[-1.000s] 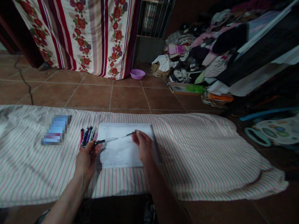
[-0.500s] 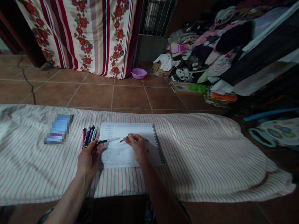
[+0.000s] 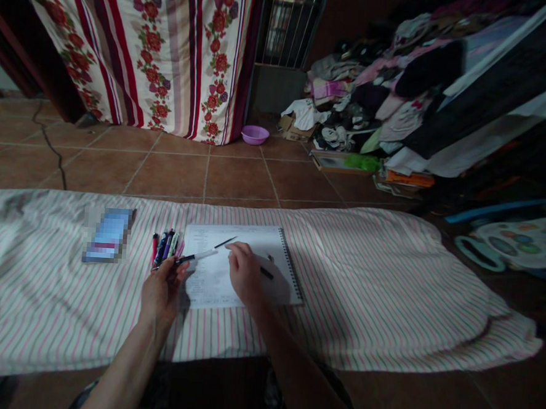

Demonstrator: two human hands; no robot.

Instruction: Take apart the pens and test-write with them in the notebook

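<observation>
My left hand (image 3: 164, 284) is closed around a pen barrel (image 3: 200, 254) with a black grip and a clear front part, tilted up to the right above the notebook. In line with the barrel's open end, a thin dark pen refill (image 3: 225, 242) sticks out. My right hand (image 3: 245, 270) is closed with its fingertips at this refill; the exact pinch is hard to see. Under both hands lies an open spiral notebook (image 3: 253, 233) with writing on its left side. A short black pen part (image 3: 266, 272) and a smaller piece (image 3: 270, 258) rest on the page.
Several pens (image 3: 166, 244) lie side by side left of the notebook. Farther left is a phone (image 3: 108, 234) on the striped cloth (image 3: 365, 284). Beyond the cloth are floor tiles, a purple basin (image 3: 255, 135), a floral curtain (image 3: 184, 57) and a heap of clothes (image 3: 367, 93).
The dark refill has swung from pointing down-left to lying in line with the barrel, tip up-right. My right hand has shifted slightly down and left, uncovering the black part. My left hand stays put.
</observation>
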